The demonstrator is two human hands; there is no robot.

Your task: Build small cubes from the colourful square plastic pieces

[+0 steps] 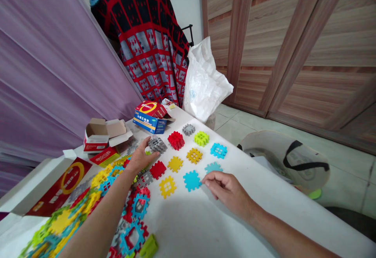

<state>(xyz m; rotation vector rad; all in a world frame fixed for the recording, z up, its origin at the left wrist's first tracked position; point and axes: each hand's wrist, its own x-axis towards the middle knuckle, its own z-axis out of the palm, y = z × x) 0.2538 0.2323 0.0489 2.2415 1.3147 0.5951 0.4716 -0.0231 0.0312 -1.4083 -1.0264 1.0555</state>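
Thumb and fingers of the left hand hold a gray stack of notched plastic tiles on a white surface. The right hand has fingertips at the right edge of a solid blue notched tile; whether its grip holds it, I cannot tell.

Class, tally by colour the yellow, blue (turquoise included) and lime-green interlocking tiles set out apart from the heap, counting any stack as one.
Yellow tiles: 3
Blue tiles: 3
Lime-green tiles: 1
Total: 7
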